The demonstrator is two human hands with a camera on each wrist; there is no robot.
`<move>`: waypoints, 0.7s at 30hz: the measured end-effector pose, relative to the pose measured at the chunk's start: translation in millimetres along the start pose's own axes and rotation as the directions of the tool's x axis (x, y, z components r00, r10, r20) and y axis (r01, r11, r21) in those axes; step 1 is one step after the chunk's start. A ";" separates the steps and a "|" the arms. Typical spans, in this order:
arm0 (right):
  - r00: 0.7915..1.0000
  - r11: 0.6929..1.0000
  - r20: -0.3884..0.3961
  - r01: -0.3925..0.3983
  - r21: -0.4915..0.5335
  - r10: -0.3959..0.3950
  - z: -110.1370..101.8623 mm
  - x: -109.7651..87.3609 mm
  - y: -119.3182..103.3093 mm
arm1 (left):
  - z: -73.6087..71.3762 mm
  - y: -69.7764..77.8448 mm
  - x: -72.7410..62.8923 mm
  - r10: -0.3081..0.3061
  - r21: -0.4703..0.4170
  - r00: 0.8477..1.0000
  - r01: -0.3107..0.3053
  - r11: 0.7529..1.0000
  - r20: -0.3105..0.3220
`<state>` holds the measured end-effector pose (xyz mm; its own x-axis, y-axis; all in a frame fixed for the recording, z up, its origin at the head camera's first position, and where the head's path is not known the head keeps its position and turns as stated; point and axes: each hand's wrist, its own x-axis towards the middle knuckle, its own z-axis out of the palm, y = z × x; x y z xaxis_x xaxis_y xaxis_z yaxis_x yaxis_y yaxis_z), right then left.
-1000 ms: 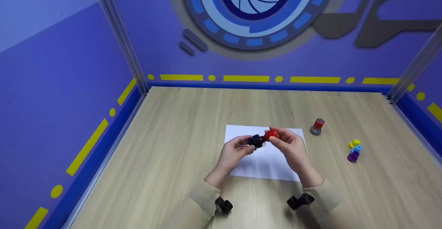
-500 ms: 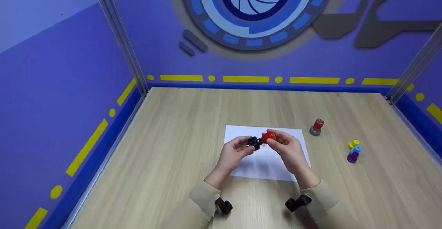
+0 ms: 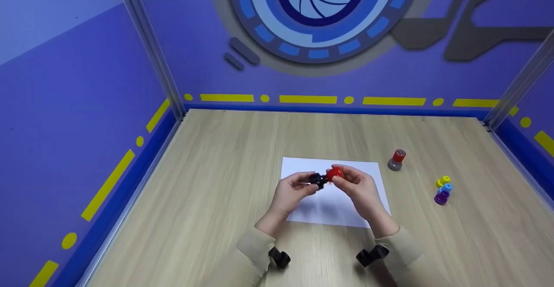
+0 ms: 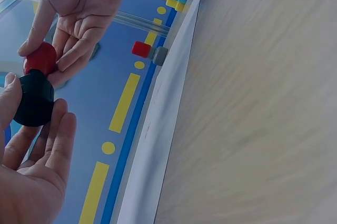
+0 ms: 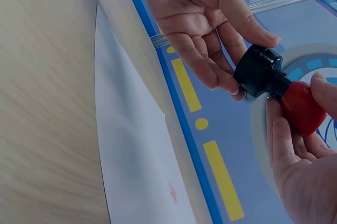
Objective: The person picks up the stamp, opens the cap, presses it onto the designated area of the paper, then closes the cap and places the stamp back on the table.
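Observation:
Between both hands is a stamp with a rounded red handle (image 3: 335, 174) and a wide black base (image 5: 258, 71), lying sideways above the white paper (image 3: 342, 211). My left hand (image 3: 290, 195) pinches the black base between thumb and fingers. The red handle is gripped by the thumb and fingertips of my right hand (image 3: 362, 194). A narrow ridged black neck (image 5: 277, 84) shows between the two parts in the right wrist view. On the paper, that view also shows a small red print (image 5: 173, 193).
Right of the paper stands a red and grey stamp (image 3: 397, 160). Farther right, small yellow (image 3: 442, 181), light blue (image 3: 445, 188) and purple (image 3: 441, 198) pieces stand close together. Blue panels (image 3: 86, 127) wall in the wooden table (image 3: 207, 157).
My right hand has shifted slightly left and down with the red handle, bringing it nearer the black base. The left hand stays almost still, keeping its hold.

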<state>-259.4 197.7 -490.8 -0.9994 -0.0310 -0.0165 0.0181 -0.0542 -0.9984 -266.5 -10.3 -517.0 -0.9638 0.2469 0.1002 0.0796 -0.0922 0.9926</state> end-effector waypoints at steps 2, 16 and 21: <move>1.000 1.000 0.001 0.003 -0.001 -0.003 0.2 0.1 0.8 | -0.3 -0.4 -0.1 0.003 0.004 1.000 -0.003 1.000 -0.004; 1.000 1.000 0.000 -0.002 0.000 0.002 1.6 0.3 3.7 | 0.4 -3.9 1.9 -0.008 -0.023 1.000 0.008 1.000 -0.006; 1.000 1.000 0.002 -0.011 0.002 0.011 -2.2 1.6 0.3 | 1.2 -3.2 3.0 -0.013 -0.025 1.000 0.013 1.000 0.019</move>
<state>-261.0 199.9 -491.3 -0.9991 -0.0333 -0.0270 0.0289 -0.0558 -0.9980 -269.3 -8.1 -519.7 -0.9597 0.2667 0.0888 0.0605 -0.1125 0.9918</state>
